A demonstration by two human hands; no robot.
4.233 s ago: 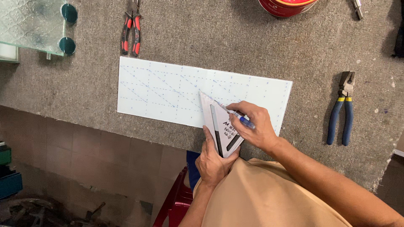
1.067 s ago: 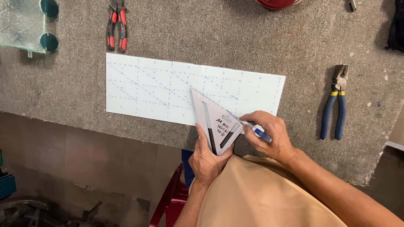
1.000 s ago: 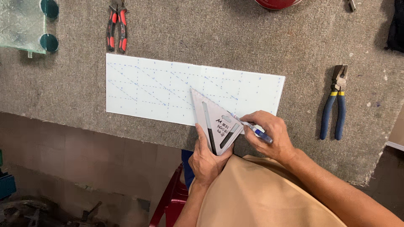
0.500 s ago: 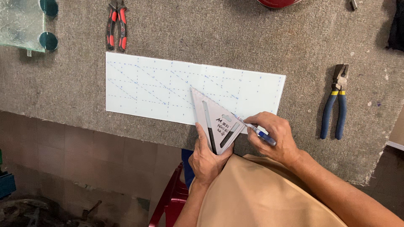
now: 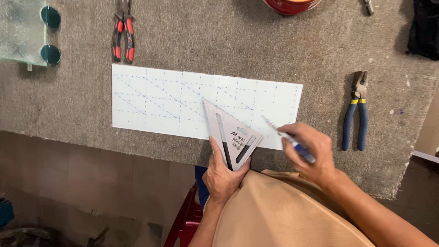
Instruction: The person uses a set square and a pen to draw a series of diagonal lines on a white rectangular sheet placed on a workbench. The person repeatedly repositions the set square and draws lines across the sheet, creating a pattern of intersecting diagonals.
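At the far left, a pane of glass [image 5: 20,32] with two dark round pads sits at the bench's edge, and red-handled pliers [image 5: 123,34] lie just right of it, both well apart from the work. A bump could send the pane off the edge, I'd judge.

The white sheet [image 5: 160,100] lies flat on the grey felt bench [image 5: 228,41], crossed with blue dashed lines, its near edge close to the bench's near edge. A triangular square [image 5: 233,137] rests on the sheet's near-right part, its tip pointing far-left. The left hand [image 5: 222,176] pins the square's near corner, thumb on top and fingers curled underneath at the edge. That grip is low on one corner only, so the far tip could pivot under pressure and skew a line.

The right hand [image 5: 313,153] is closed around a blue marker [image 5: 288,139], whose tip hovers just above the sheet, right of the square and apart from its edge. Drawn freehand there, a line may wander; the palm could also smear fresh ink.

Blue-handled pliers [image 5: 356,112] lie to the right, and a red tin [image 5: 292,5] sits at the far edge.
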